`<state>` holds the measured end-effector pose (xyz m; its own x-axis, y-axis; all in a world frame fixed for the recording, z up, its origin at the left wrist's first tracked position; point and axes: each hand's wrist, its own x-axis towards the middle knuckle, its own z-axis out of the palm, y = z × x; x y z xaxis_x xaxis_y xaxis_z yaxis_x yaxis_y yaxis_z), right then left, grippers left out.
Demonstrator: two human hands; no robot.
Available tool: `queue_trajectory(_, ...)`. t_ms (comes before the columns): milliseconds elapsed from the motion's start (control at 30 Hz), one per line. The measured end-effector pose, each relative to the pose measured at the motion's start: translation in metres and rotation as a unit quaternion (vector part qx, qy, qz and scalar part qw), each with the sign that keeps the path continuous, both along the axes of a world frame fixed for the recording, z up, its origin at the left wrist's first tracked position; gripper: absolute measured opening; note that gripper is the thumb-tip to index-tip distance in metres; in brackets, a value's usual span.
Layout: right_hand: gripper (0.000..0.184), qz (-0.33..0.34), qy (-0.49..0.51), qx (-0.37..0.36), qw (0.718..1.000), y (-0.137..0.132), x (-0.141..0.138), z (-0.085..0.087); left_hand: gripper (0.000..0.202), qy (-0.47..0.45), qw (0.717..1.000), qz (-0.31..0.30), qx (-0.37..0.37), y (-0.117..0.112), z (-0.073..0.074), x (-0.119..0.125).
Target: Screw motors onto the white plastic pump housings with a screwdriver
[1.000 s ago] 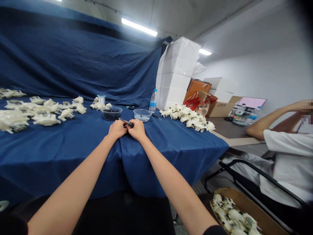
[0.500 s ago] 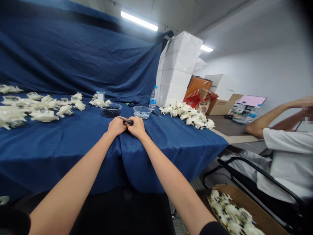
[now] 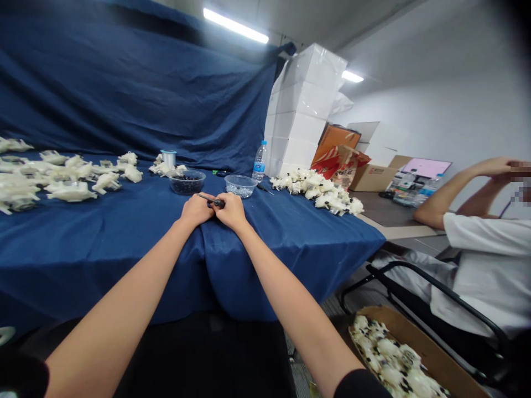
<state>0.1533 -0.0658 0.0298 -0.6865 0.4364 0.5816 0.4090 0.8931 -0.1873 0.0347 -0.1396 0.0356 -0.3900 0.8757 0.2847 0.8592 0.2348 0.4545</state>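
Both of my hands meet at the near part of the blue-covered table, knuckles close together. My right hand is closed around a slim dark tool, whose thin end points left across the fingers of the other hand. My left hand is closed too, fingers curled in; whatever it holds is hidden. Just beyond sit a clear bowl of small black parts and a clear bowl of small silvery parts. A thin dark-handled tool lies right of the silvery parts.
Many off-white plastic animal-shaped pieces spread over the left; a heap with black parts lies right. A water bottle, a spool and stacked white boxes stand behind. A seated person and a filled carton are at right.
The view has shifted slightly, so the scene sits a little higher. My hands stay together with the slim tool, nearly unmoved. The person at right has shifted a hand slightly.
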Motion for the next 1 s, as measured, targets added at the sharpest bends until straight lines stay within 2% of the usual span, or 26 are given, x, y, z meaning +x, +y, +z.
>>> queue_trajectory(1000, 0.023, 0.013, 0.016, 0.002, 1.000, -0.0007, 0.0022, -0.0032, 0.030, 0.007, 1.000, 0.006, 0.009, 0.0012, -0.0043, -0.0027)
